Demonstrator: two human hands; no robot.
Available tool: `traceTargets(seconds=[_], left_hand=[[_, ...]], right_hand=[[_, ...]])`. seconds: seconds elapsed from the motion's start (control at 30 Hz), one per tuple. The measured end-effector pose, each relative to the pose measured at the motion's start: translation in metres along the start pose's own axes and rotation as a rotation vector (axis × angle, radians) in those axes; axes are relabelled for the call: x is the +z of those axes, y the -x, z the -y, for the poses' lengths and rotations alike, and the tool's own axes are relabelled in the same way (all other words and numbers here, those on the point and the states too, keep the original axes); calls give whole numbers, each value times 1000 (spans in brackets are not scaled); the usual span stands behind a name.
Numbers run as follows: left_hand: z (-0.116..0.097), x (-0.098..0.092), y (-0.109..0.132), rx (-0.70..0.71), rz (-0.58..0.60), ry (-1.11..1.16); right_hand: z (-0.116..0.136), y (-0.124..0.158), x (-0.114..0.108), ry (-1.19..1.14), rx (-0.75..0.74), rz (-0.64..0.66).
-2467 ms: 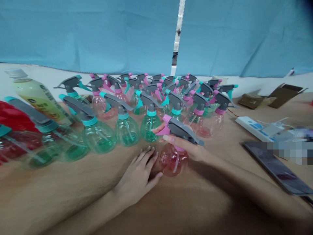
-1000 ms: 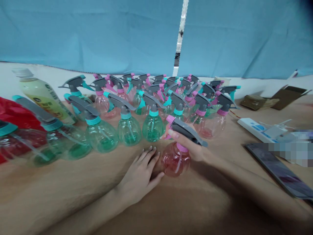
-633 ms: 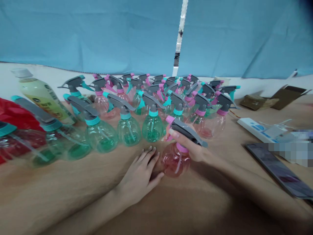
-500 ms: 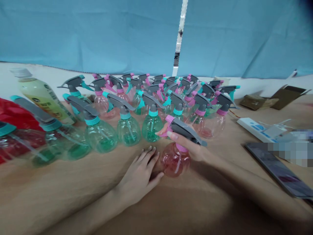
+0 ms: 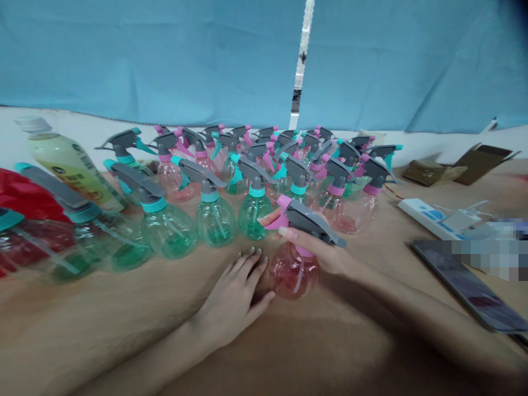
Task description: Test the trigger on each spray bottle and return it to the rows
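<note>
A careless swing of the pink-tinted spray bottle [image 5: 293, 273] could clip the green spray bottle [image 5: 251, 223] just beside its pink trigger, and the light, tightly packed bottles [image 5: 215, 221] on the bench [image 5: 342, 344] might then knock one another over. The bottle sits at the front of the group, nearest the person. The right hand [image 5: 315, 247] grasps it by the grey sprayer head [image 5: 308, 223], wrist low, forearm coming in from the right; so high a grip could let the body swing. The left hand [image 5: 233, 301] lies open on the bench, holding nothing, its thumb just beside the bottle.
</note>
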State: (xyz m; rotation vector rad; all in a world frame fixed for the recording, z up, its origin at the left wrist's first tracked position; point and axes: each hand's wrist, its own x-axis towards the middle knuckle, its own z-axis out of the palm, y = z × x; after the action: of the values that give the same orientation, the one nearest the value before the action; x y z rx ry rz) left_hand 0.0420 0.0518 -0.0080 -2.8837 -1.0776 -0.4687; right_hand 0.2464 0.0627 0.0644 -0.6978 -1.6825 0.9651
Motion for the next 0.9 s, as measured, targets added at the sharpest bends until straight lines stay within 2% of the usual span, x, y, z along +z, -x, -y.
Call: traceTargets(seconds=[0.9], left_hand=[[0,-1,1,-13,1,23]], right_hand=[[-5,3,3,-80,72,-52]])
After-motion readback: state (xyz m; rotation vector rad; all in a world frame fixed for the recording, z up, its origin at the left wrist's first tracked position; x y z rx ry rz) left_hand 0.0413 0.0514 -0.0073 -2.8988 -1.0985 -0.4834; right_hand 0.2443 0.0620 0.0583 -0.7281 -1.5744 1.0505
